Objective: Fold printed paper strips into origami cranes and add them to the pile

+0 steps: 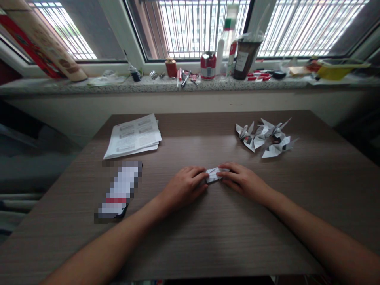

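Between my two hands, at the middle of the table, is a small folded piece of paper [213, 175], white with faint print. The fingers of my left hand [187, 186] close on its left end. From the other side my right hand [240, 178] grips the right end, its fingertips lying over the top. Part of the paper is hidden under the fingers. Beyond my right hand lie several folded paper cranes [277, 147], bunched together with their points sticking up.
A stack of printed sheets [133, 136] lies at the back left of the brown table [190, 245]. Nearer me is a phone [121, 190] with a blurred screen. On the windowsill [154, 84] stand a red can [208, 65], a dark cup [246, 57], bottles and small tools.
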Available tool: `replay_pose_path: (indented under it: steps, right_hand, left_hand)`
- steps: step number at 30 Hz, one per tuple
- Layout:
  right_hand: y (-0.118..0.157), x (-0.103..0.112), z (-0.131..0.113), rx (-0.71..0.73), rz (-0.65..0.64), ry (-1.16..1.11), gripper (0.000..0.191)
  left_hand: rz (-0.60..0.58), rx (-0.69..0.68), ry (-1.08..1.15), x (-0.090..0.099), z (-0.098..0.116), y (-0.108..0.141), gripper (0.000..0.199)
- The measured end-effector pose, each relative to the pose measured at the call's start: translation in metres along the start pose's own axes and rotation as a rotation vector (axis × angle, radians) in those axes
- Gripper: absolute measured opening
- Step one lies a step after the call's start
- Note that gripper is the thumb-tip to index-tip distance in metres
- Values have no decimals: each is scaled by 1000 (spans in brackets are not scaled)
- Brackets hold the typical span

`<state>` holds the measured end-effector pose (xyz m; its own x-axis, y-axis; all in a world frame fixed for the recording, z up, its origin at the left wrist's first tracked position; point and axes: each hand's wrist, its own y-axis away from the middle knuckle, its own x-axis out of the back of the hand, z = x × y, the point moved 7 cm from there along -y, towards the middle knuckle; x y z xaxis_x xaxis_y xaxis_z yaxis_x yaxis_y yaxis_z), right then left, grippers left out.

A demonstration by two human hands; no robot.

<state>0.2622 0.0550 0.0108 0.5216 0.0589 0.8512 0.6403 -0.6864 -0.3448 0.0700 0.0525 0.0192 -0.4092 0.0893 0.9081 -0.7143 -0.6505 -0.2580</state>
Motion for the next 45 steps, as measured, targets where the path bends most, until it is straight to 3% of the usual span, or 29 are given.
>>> replay_pose_path:
  steps: [14, 28, 38, 45]
  right_hand:
    - [-4, -2, -4, -10, 14, -25, 24]
    - [-8, -1, -1, -42, 83, -73, 15]
    - [-11, 0, 0, -79, 119, -119, 12]
    - [-13, 3, 2, -125, 134, -158, 7]
  left_hand:
    - [76, 4, 53, -2, -3, -4, 12]
    - [144, -15, 87, 2, -3, -3, 12]
    - [196, 84, 216, 3, -9, -6, 17]
    - [182, 135, 253, 2, -14, -8, 10]
